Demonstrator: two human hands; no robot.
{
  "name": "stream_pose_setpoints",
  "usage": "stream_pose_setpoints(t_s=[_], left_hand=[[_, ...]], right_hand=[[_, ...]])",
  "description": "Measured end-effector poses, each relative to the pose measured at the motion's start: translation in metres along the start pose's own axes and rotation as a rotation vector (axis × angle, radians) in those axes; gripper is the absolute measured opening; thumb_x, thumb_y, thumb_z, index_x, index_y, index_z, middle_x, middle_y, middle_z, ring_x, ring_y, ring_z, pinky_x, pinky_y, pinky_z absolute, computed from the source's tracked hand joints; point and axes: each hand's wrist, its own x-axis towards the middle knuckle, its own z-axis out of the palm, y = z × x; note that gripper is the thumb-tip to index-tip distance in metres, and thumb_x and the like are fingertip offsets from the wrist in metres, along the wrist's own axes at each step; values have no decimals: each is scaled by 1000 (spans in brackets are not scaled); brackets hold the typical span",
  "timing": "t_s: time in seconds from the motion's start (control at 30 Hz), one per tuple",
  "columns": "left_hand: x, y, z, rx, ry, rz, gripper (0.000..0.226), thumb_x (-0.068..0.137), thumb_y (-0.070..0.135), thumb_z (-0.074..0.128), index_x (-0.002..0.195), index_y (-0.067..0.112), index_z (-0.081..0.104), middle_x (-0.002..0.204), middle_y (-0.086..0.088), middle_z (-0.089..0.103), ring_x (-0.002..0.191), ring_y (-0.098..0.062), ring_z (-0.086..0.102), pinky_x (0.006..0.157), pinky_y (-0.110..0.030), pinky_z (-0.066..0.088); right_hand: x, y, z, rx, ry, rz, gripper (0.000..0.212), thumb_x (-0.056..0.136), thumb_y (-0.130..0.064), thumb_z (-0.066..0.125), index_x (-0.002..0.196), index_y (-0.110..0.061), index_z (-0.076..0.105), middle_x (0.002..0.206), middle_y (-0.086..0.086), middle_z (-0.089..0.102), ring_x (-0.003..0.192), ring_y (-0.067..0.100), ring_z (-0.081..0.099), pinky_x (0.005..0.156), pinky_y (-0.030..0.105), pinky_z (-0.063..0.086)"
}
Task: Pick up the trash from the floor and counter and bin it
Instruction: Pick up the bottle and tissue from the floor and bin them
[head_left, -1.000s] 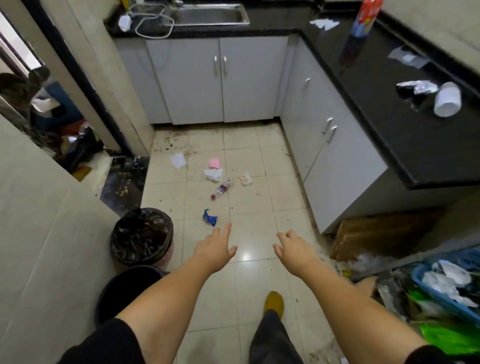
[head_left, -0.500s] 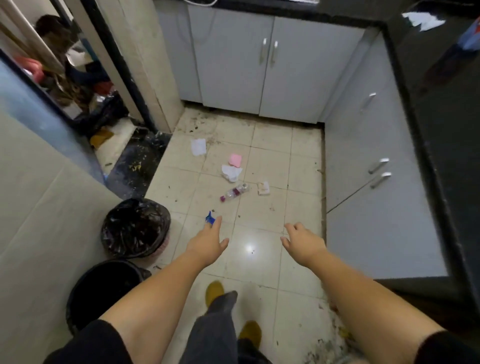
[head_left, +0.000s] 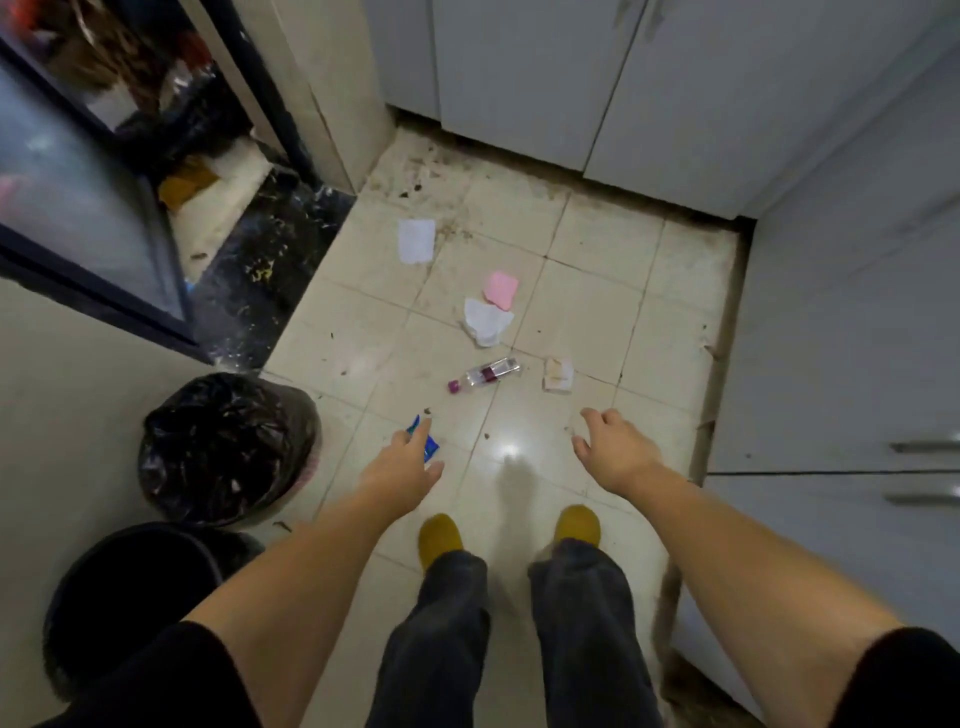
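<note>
Reaching toward the tiled floor (head_left: 571, 312), the person is at the 1st pickup step; the lined bin (head_left: 228, 447) stands at the left, just beside the target. The left hand (head_left: 402, 470), fingers spread and empty, hovers over the blue wrapper (head_left: 430, 447); the right hand (head_left: 613, 452) hangs loosely spread, empty. Next move, as judged: lower, pinch the wrapper, then carry it left to the bin; the small bottle (head_left: 485, 374) and tissue (head_left: 485, 322) lie farther ahead.

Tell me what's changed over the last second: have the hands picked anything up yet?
Not yet. The person has stepped forward and tipped the view down, so the counter is out of sight. The left hand has reached the blue wrapper and now overlaps it, fingers open; no grip shows. The right hand hovers open. The bottle, pink paper, tissues and lined bin lie as before.
</note>
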Motion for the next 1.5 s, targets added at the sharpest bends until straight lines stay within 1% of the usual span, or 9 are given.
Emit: stream_pose_setpoints(t_s=[0.3,0.5,0.6,0.7,0.8,1.1,1.23,1.37,1.5], left_hand=[[238,-46,141,-94,-3,-165,71,94,43,48,153,24,11,152,-13,30,128,-32,46,103,-44,46],[356,-104,218,-105,60,-300,82,88,49,56,152,28,9,158,-14,12,138,-38,32,107,-51,43],[397,-124,240,-203,62,-393,89,82,52,62,151,30,9,153,-16,15,127,-42,43,103,-51,47],[414,-124,259,-203,112,-403,67,85,32,64,139,24,24,141,-17,26,117,-39,45,90,-44,53],[418,-121,266,-158,169,-387,45,87,5,51,126,19,34,130,-17,31,102,-33,46,73,-36,50],[423,-114,253,-198,302,-275,34,93,1,44,121,14,57,118,-13,56,102,-27,56,88,-34,46],[428,-92,214,-190,355,-252,29,87,-2,43,102,11,64,101,-10,61,88,-22,52,71,-32,43],[439,-69,186,-171,342,-182,23,89,17,42,107,16,56,84,-6,61,72,-23,56,62,-32,47],[458,-64,194,14,169,-59,82,83,63,50,148,26,19,113,-7,66,96,-25,65,82,-34,56]], right_hand=[[254,54,129,-115,-61,-47,48,100,-37,36,143,-17,30,141,14,39,123,33,44,90,44,47],[392,83,201,-108,-13,-23,62,96,-41,43,149,-26,17,157,10,15,138,34,28,104,48,40],[444,85,218,-45,17,-13,67,93,-39,48,150,-32,13,161,7,3,142,36,20,109,52,34],[477,85,229,-4,7,15,73,91,-37,55,150,-34,12,161,7,-3,143,41,18,111,55,32],[490,84,239,3,-40,33,69,89,-35,57,147,-30,20,157,13,4,134,45,29,109,54,36],[500,92,250,-3,147,-2,38,94,-2,36,130,-11,44,131,17,38,121,41,37,96,47,44],[511,91,217,-29,168,22,26,90,-5,44,103,-5,66,108,16,59,94,33,55,81,33,45],[519,43,161,-41,306,-23,27,85,-12,45,105,-10,64,107,16,65,82,29,50,73,29,41],[534,-22,146,-161,274,-185,64,90,-55,42,140,-16,36,120,14,63,105,31,61,75,34,44]])
